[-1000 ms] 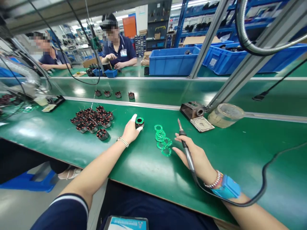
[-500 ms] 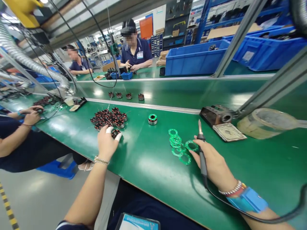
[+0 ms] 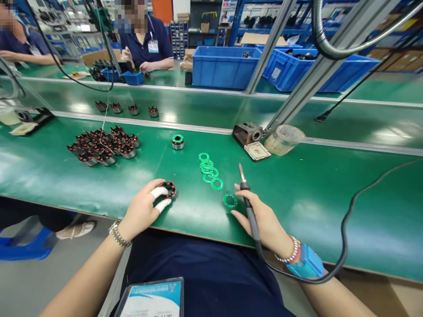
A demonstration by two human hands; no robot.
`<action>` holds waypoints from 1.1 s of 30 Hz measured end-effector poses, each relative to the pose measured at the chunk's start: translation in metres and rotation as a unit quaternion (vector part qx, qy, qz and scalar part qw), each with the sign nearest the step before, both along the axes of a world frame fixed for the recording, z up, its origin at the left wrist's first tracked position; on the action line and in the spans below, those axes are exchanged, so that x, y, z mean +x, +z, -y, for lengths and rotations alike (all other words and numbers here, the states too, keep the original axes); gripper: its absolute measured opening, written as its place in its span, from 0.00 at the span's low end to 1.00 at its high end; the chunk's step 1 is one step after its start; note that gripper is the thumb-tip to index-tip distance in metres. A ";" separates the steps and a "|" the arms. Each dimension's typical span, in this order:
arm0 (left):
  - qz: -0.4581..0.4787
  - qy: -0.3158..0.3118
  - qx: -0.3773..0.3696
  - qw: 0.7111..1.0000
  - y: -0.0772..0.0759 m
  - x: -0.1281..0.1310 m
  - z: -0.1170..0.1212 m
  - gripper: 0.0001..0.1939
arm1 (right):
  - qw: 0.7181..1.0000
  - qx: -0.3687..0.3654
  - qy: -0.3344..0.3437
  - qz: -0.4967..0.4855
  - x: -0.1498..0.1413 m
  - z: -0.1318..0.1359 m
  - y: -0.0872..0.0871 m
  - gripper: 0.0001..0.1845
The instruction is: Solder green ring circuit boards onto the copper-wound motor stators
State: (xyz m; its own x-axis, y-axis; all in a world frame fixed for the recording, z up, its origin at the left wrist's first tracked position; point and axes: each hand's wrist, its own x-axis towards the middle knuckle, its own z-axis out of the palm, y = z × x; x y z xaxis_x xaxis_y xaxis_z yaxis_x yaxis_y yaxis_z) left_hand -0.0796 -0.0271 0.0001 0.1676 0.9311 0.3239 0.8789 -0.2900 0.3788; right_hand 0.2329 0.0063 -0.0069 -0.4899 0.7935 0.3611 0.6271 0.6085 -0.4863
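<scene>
My left hand (image 3: 142, 207), with white cots on two fingers, grips a copper-wound motor stator (image 3: 169, 190) near the front of the green bench mat (image 3: 49, 176). My right hand (image 3: 264, 220) holds a soldering iron (image 3: 250, 211), tip up and bare. Just beside that hand lies a single green ring (image 3: 230, 200), apart from a small heap of green rings (image 3: 207, 169). Farther back stands a stator fitted with a green ring (image 3: 177, 141). A large cluster of wound stators (image 3: 102, 145) sits to the left.
A rusty iron stand (image 3: 247, 134), a tip-cleaning tray (image 3: 257, 151) and a plastic cup (image 3: 283, 140) stand beyond my right hand. The iron's black cord runs right. Several stators line a rear belt (image 3: 125, 109). A co-worker (image 3: 142, 35) works across it, near blue bins (image 3: 218, 67).
My left hand has left the ringed stator standing and drawn a wound stator from the cluster toward me. One green ring now lies apart from the heap. My view has tilted down.
</scene>
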 end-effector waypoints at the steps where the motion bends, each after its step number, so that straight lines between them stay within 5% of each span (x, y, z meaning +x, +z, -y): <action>1: 0.022 -0.018 -0.009 1.000 0.000 0.006 0.001 0.07 | 1.000 -0.015 0.023 -0.001 0.003 -0.003 0.001 0.18; 6: 0.094 -0.034 -0.063 0.993 0.001 0.012 0.007 0.16 | 0.998 -0.014 0.061 -0.017 -0.004 -0.008 -0.002 0.17; 10: 0.079 0.068 -0.044 0.994 -0.006 -0.006 0.020 0.37 | 0.999 0.046 0.016 -0.016 -0.029 0.006 -0.008 0.14; 12: 0.023 0.098 -0.040 0.994 -0.011 -0.010 0.027 0.36 | 0.998 0.056 -0.004 0.003 -0.040 0.012 -0.008 0.14; 17: -0.068 0.062 -0.080 0.993 -0.018 0.014 0.023 0.40 | 0.998 0.053 -0.004 -0.018 -0.043 0.015 -0.008 0.15; 21: 0.020 0.093 -0.087 0.992 -0.016 0.037 -0.001 0.36 | 0.997 0.002 0.044 -0.069 -0.036 0.017 -0.009 0.16; 24: 0.144 0.059 -0.113 0.981 -0.010 0.043 -0.008 0.27 | 0.995 -0.018 0.052 -0.082 -0.037 0.021 -0.009 0.15; 28: 0.275 -0.028 -0.184 0.943 -0.001 0.049 0.005 0.27 | 0.990 -0.025 0.012 -0.137 -0.044 0.024 -0.005 0.15; 33: 0.272 -0.035 -0.198 0.941 0.005 0.062 0.020 0.28 | 0.971 -0.082 -0.014 -0.222 -0.050 0.023 0.005 0.15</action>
